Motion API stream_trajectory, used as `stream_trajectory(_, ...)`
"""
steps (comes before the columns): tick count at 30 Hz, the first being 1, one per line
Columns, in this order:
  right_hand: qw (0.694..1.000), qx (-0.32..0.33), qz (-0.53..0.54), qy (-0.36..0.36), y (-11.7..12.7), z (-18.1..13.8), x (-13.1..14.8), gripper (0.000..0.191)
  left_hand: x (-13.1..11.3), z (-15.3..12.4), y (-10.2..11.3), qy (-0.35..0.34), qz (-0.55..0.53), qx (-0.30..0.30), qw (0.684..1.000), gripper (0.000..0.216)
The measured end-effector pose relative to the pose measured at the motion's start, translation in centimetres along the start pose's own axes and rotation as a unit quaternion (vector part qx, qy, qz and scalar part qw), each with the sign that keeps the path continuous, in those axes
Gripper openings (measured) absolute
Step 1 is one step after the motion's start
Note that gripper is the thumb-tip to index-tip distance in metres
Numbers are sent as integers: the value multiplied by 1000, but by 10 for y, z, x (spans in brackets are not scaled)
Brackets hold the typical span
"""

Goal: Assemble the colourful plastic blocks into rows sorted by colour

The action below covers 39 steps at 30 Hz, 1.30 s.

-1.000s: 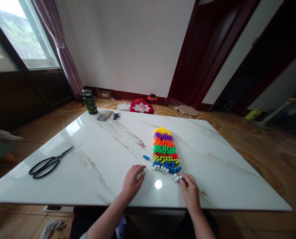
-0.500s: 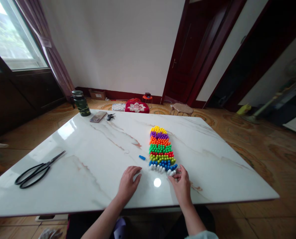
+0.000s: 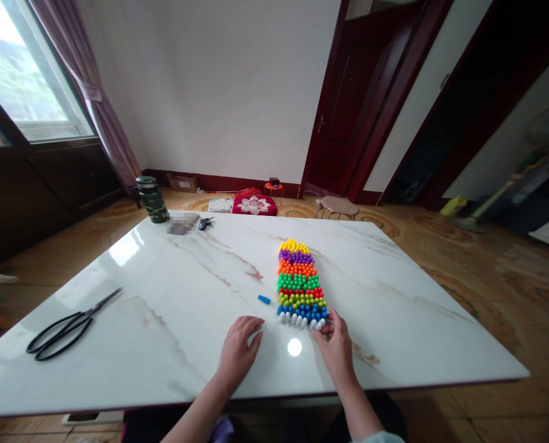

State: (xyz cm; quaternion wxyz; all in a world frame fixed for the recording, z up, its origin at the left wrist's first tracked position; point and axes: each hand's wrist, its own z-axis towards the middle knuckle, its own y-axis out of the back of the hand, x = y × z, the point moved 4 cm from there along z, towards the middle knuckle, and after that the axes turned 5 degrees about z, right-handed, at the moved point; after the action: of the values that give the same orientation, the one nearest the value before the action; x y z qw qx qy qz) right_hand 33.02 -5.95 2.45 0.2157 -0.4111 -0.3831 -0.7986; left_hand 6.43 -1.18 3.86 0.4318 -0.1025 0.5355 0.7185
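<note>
A mat of coloured beads [image 3: 298, 282] lies on the white marbled table, banded in yellow, purple, orange, green, red, olive, blue and white. My right hand [image 3: 334, 344] is at its near right corner, thumb and fingers closed around the end of the white bead row [image 3: 301, 321]; the fingertips are partly hidden. My left hand [image 3: 241, 346] rests on the table left of the beads, holding nothing, its thumb apart from the curved fingers. Beyond it lies a small blue piece [image 3: 264, 299], apart from the mat.
Black-handled scissors [image 3: 78, 323] lie at the left of the table [image 3: 186, 332]. At the far left corner stand a camouflage flask [image 3: 152, 200], a blurred-out flat object [image 3: 182, 224] and keys [image 3: 205, 223]. A stool [image 3: 338, 206] stands beyond the far edge.
The right end of the white and blue rows, earlier bent outward, now sits straighter against the mat. My right hand stays at that corner; my left hand has hardly moved. The view has tilted slightly.
</note>
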Motion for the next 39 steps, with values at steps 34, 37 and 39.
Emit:
stream_trajectory(34,994,-70,64,-60,11,-9,-3,46,-1,50,-18,17,112,67,991,52)
stream_trajectory(37,994,-93,46,-19,18,-13,5,41,-1,45,-13,20,95,45,994,35)
stream_trajectory(39,995,-80,35,42,17,-19,18,33,-5,33,-10,18,49,32,998,27)
